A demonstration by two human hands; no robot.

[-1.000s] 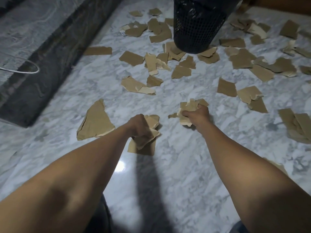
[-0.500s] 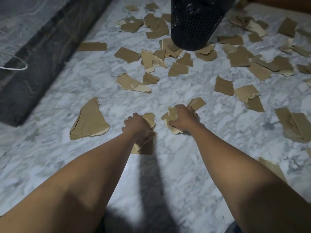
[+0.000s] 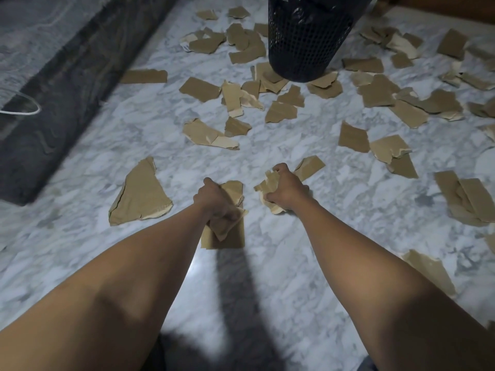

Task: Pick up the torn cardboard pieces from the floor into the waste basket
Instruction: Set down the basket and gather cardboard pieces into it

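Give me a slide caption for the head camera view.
Left hand and right hand grip cardboard scraps; more litter the marble floor around the basket.

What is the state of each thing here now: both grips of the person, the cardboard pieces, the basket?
left grip: holds a bundle of cardboard pieces.
right grip: holds a crumpled bunch of pieces.
waste basket: stands on the floor, black bag inside.
large triangular piece: flat on the floor, untouched.
scattered pieces: lie on the floor, some overlapping.
white cable: lies on the dark ledge.
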